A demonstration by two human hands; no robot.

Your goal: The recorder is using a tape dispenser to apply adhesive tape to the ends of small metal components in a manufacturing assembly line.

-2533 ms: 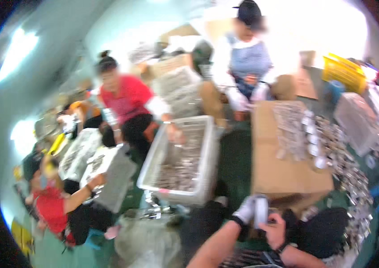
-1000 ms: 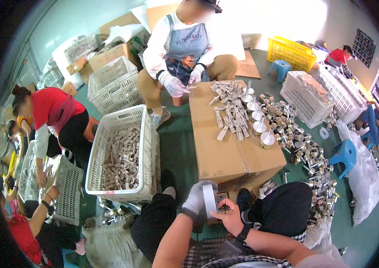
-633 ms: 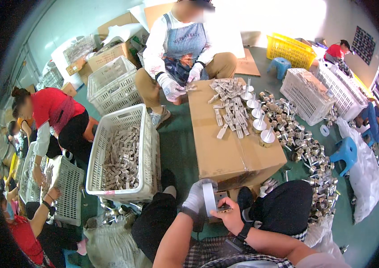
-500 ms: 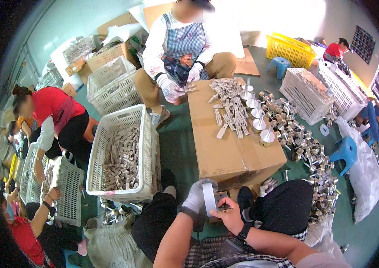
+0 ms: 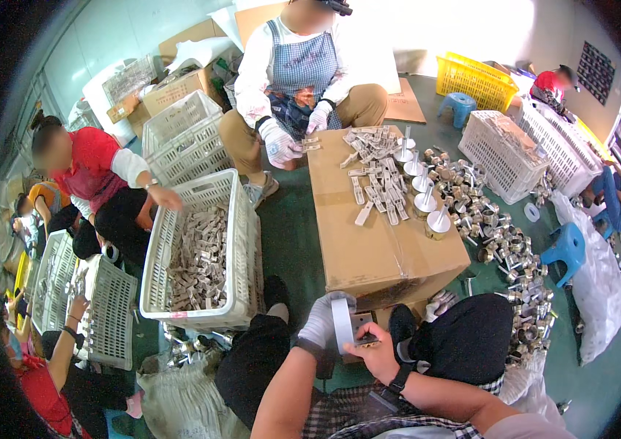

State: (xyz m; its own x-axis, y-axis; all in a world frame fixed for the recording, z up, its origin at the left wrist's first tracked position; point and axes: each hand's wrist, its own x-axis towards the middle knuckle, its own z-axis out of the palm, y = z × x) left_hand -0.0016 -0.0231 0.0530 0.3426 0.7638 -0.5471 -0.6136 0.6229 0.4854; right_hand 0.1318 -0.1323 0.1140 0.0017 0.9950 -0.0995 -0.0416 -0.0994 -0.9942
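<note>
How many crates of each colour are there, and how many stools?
White crates: 5, namely one with metal parts, one behind it, one at far left, and two at right.
Yellow crates: 1.
Blue stools: 2.
Total: 8.

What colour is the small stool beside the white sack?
Blue; the stool shows best in the head view.

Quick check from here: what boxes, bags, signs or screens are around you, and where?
Big cardboard box: centre, brown, taped, parts on top.
Stacked cardboard boxes: upper left, brown.
Dark wall panel: upper right, rectangular, grid of pale squares.
White plastic bag: right, on the floor.
</note>
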